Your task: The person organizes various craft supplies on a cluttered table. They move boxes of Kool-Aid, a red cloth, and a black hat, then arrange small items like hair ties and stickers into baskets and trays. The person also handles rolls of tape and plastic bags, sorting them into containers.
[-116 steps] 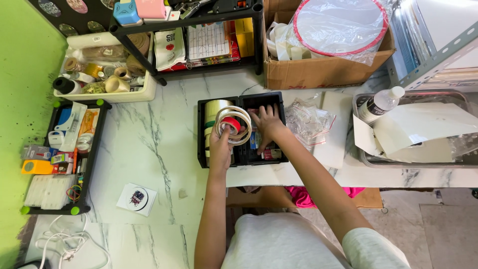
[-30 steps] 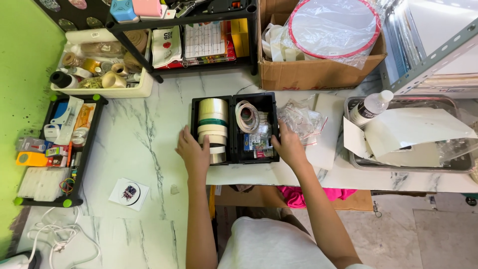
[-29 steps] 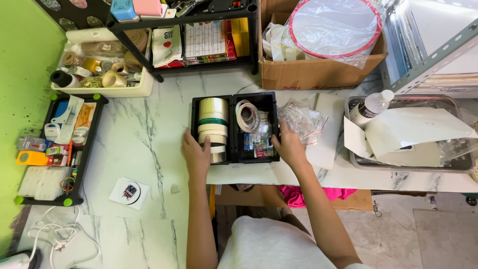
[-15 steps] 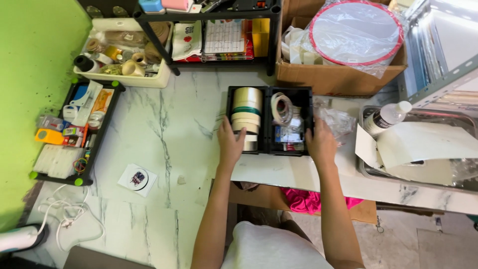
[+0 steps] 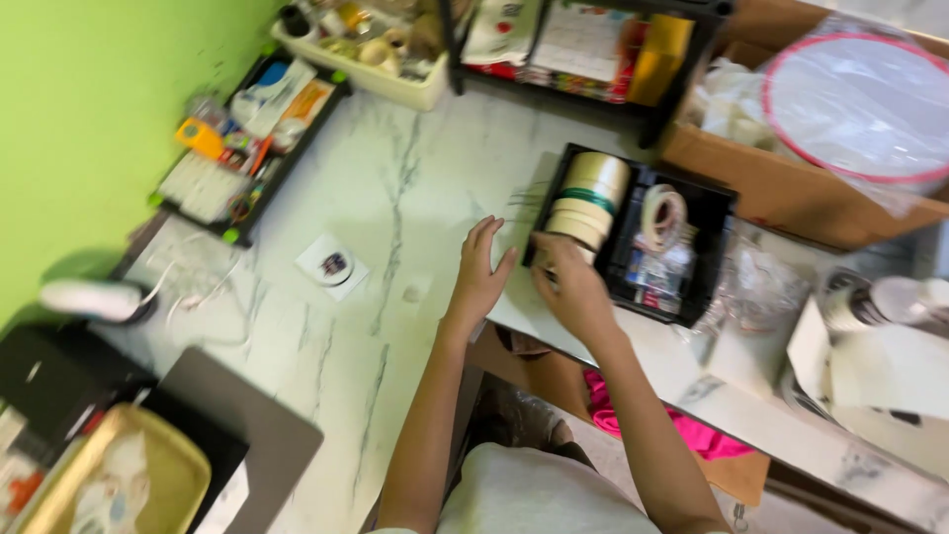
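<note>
A black tray (image 5: 730, 198) sits on the white marble table (image 5: 395, 188). It holds a stack of cream tape rolls (image 5: 588, 193) on the left, with a loose tape roll (image 5: 663, 213) and small packets (image 5: 654, 274) on the right. My left hand (image 5: 479, 275) lies open on the marble just left of the tray, fingers spread. My right hand (image 5: 575, 289) is at the tray's near-left corner, against the bottom of the tape stack. Its fingers are curled and blurred, so its hold is unclear.
A cardboard box (image 5: 781, 188) with a plastic-covered hoop stands behind the tray, beside a black shelf rack (image 5: 647, 119). A long black tray of small items (image 5: 247, 138) lies along the green wall. A white card (image 5: 334, 265), a dark slab (image 5: 232, 435) and a crumpled bag (image 5: 753, 289) lie nearby.
The view has swung left and tilted. My right hand left the tray's right side for its near-left corner. My left hand slid off the tray edge onto the marble.
</note>
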